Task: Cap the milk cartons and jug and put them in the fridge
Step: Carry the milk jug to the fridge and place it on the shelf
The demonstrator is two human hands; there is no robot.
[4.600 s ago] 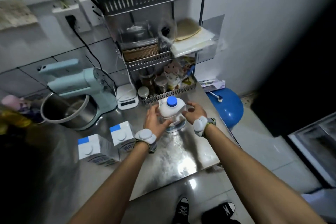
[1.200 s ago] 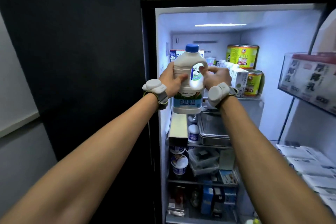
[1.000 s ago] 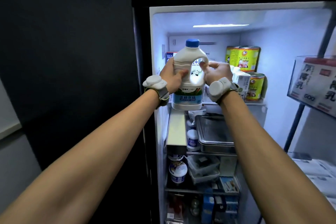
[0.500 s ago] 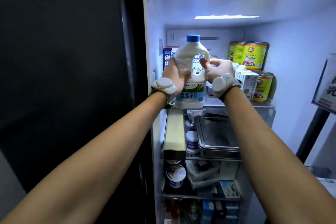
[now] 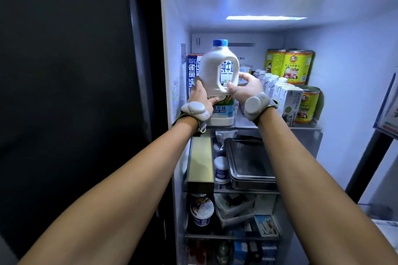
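Hands point(image 5: 224, 94) around (seemingly shelved) capped jug point(image 5: 217, 75)

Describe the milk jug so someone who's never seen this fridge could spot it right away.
Look in the open fridge, top shelf, left side. The milk jug sits between both hands, left hand and right hand. It alone is a white handled plastic jug with a blue cap, unlike the boxy cartons and yellow cans.
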